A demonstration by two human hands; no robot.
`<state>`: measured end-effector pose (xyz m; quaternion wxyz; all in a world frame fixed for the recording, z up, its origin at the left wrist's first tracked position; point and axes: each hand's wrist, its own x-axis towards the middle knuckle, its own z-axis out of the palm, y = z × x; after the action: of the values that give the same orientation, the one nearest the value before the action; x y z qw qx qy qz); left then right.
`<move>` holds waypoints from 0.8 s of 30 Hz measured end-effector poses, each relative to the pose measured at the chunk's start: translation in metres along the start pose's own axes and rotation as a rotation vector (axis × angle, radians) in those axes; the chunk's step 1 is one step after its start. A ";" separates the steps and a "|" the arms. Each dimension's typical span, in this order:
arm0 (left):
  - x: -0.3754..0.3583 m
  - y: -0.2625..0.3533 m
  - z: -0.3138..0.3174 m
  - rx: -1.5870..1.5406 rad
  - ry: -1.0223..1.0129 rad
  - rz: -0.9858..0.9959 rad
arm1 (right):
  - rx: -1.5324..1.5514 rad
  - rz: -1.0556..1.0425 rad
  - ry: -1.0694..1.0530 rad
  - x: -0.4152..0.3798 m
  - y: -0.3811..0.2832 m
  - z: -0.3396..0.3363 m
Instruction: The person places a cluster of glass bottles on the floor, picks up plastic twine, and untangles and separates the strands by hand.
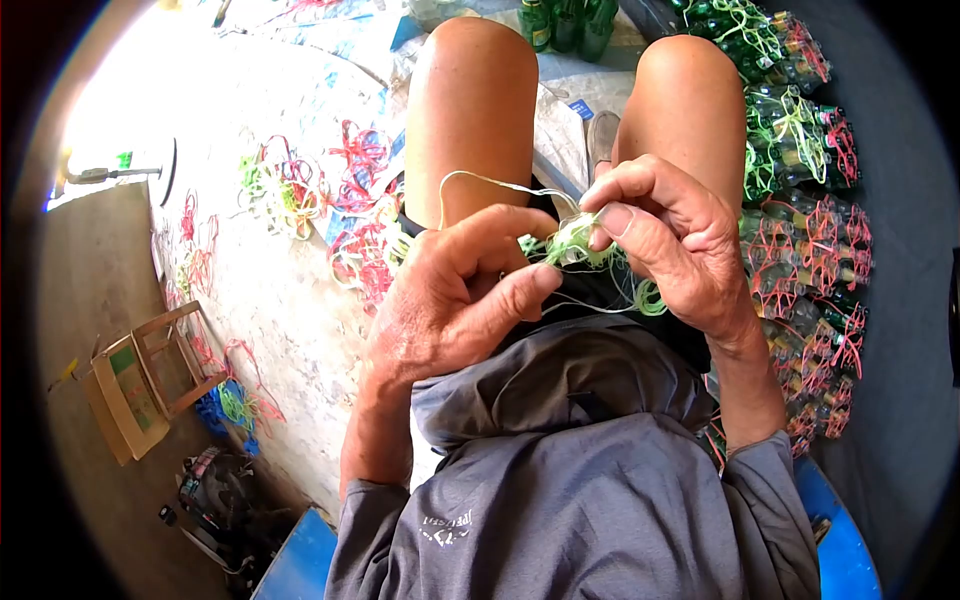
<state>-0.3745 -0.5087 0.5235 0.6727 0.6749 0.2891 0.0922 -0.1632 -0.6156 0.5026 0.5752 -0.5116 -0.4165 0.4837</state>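
A tangled bunch of pale green and white string [578,242] hangs between my two hands, above my lap. My left hand [460,285] has thumb and forefinger closed on the bunch's left side. On the other side, my right hand [665,235] pinches the strands between thumb and fingertips. One loose strand [470,174] arches up over my left hand, and a small green coil [649,297] dangles below my right hand. My fingers cover part of the bunch.
Stacked bottles tied with pink and green string [805,240] line the right side. Green bottles [568,25] stand beyond my knees. String heaps [360,255] lie on the floor at left, near a wooden frame [172,355] and a dark bag [220,500].
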 end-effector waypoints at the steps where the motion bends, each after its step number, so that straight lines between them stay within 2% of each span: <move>1: 0.000 -0.004 0.000 -0.123 -0.010 0.002 | 0.009 -0.041 0.008 0.000 0.005 0.000; 2: 0.000 -0.005 0.000 -0.245 -0.019 0.003 | 0.018 -0.082 0.015 0.000 0.008 0.000; 4: 0.001 0.005 -0.009 -0.150 -0.054 -0.088 | 0.019 -0.071 0.016 -0.002 0.006 0.000; 6: 0.003 0.010 -0.016 -0.203 -0.115 -0.199 | 0.025 -0.071 0.011 -0.003 0.006 0.001; 9: 0.003 -0.013 -0.003 -0.200 -0.091 -0.006 | 0.054 -0.078 -0.003 -0.006 0.007 0.001; 12: 0.005 -0.021 -0.005 -0.154 -0.102 -0.030 | 0.099 -0.049 -0.002 -0.010 0.007 -0.002; 13: 0.004 -0.017 -0.002 -0.185 -0.014 -0.069 | 0.113 -0.029 0.005 -0.011 0.006 -0.004; 17: 0.002 -0.015 -0.002 -0.038 0.130 -0.018 | 0.091 0.027 0.025 -0.015 0.005 -0.008; 24: 0.001 -0.018 0.003 -0.152 0.271 0.109 | 0.067 0.111 0.040 -0.021 0.008 -0.011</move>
<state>-0.3767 -0.5125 0.5060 0.6706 0.6183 0.3323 0.2402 -0.1578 -0.6385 0.4932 0.5725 -0.5239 -0.3594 0.5183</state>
